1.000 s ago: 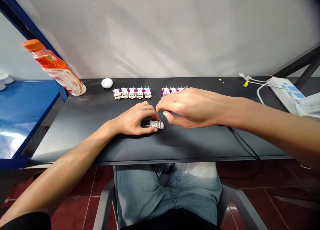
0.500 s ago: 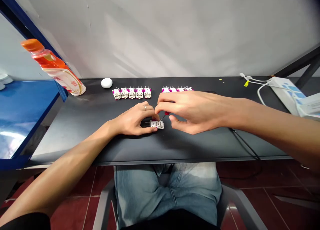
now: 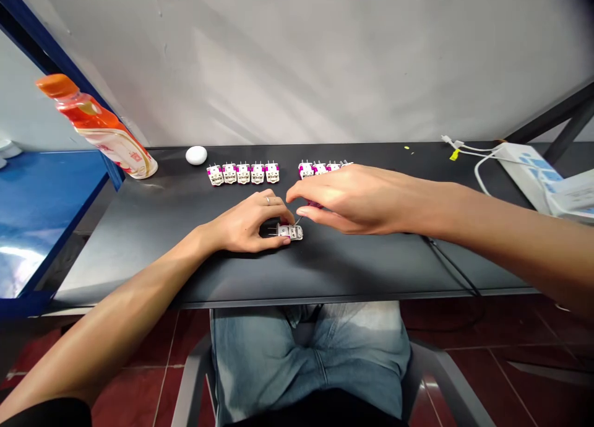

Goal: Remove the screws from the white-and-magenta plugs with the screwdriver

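Observation:
My left hand [image 3: 248, 221] rests on the dark tabletop, thumb and fingers closed around a small white-and-magenta plug part [image 3: 292, 232] with metal pins pointing left. My right hand [image 3: 346, 198] holds a screwdriver [image 3: 299, 219] with a red handle, mostly hidden by the fingers. Its thin shaft slants down to the upper side of the plug part. Whether the tip sits in a screw is too small to tell.
Behind my hands, several similar plug parts [image 3: 244, 173] form a row; a second row [image 3: 320, 167] is partly covered by my right hand. A white egg-shaped object [image 3: 196, 155] and an orange bottle [image 3: 109, 130] stand left. White cables [image 3: 482, 158] and a box [image 3: 522, 167] lie right.
My right hand's thumb has drawn in toward its fingers around the screwdriver handle. My left hand and the plug part stay in place; the view shifts slightly.

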The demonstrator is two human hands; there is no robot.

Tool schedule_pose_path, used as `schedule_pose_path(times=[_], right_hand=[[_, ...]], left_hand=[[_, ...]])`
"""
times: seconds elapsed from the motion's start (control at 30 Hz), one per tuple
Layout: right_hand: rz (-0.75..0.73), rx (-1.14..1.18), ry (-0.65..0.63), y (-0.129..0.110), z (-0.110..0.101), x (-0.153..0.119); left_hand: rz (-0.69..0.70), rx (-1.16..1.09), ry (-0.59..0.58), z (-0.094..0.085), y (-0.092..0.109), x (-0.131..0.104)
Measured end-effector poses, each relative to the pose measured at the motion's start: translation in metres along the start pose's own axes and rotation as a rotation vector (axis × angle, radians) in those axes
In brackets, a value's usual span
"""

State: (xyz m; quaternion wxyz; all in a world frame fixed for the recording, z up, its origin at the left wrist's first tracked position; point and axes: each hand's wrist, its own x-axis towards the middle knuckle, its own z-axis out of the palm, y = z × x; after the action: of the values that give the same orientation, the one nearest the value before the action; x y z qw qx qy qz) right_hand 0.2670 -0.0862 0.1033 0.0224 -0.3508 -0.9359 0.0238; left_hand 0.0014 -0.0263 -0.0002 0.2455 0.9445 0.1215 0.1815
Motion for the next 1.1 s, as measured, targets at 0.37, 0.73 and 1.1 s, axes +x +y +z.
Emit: schedule_pose_path(times=[0.37, 0.73, 1.1], right_hand=[[-0.009, -0.053, -0.032, -0.004, -0.003, 0.004], [-0.109, 0.101, -0.062, -0.005, -0.008, 0.0], [-0.054, -0.109, -0.058, -0.007, -0.012, 0.001]], left_hand=[[-0.004, -0.015, 0.012, -0.001, 0.002, 0.0], [-0.01, -0.024, 0.007, 0.001, -0.001, 0.0], [-0.011, -0.032, 0.0, 0.0, 0.0, 0.001]])
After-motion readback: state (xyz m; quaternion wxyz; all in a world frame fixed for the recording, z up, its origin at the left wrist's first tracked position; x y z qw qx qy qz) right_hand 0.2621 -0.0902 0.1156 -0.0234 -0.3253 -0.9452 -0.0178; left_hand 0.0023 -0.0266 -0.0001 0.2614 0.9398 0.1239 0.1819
